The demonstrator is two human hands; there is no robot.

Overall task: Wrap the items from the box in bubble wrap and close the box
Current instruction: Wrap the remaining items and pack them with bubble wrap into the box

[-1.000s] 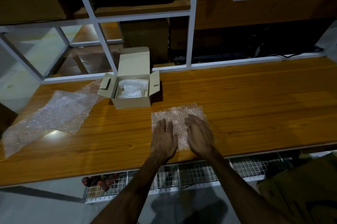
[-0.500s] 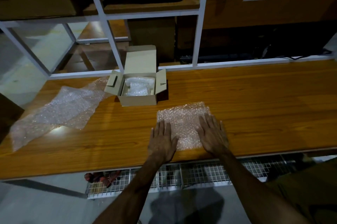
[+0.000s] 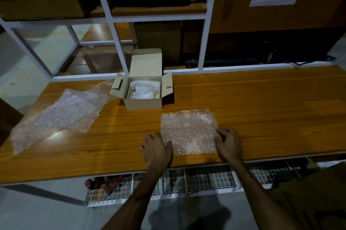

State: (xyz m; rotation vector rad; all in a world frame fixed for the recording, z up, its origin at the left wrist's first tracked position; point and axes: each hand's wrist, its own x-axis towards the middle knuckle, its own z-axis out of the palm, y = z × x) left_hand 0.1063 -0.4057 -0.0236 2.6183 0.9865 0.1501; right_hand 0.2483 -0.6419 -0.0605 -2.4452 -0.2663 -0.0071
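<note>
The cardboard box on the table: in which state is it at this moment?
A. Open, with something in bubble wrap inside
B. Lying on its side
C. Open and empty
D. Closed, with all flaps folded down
A: the cardboard box stands upright on the table with its lid and side flaps raised, and a pale bubble-wrapped bundle shows inside it.

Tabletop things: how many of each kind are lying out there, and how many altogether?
Loose bubble wrap sheets: 2 (small sheet, large sheet)
Open cardboard box: 1
Wrapped bundle in the box: 1
Total: 4
</note>
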